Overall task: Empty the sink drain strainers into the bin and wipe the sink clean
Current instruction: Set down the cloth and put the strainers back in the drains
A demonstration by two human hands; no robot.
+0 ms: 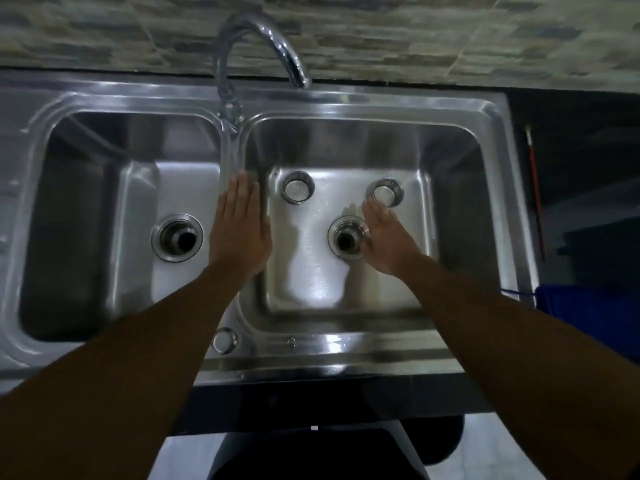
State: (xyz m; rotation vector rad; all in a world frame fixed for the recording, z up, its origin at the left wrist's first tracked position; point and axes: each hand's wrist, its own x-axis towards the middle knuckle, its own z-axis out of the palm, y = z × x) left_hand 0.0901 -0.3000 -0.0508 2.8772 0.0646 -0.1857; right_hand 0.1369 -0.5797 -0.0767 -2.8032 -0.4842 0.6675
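Note:
A steel double sink [332, 344] fills the view. Two steel drain strainers stand on the right basin's floor, one [297, 186] at the back left and one [385, 192] at the back right. The right drain opening [346, 238] and the left drain opening [177, 238] are both bare. My left hand [239, 230] lies flat, palm down, over the divider between the basins, holding nothing. My right hand [386, 239] reaches into the right basin with fingers extended, its fingertips just short of the back right strainer, beside the drain.
A chrome tap [263, 39] arches over the divider from the back rim. A small round steel cap [224, 340] sits on the front rim. A red-handled brush [535, 188] lies on the dark counter to the right, with something blue [585, 303] below it. Tiled wall behind.

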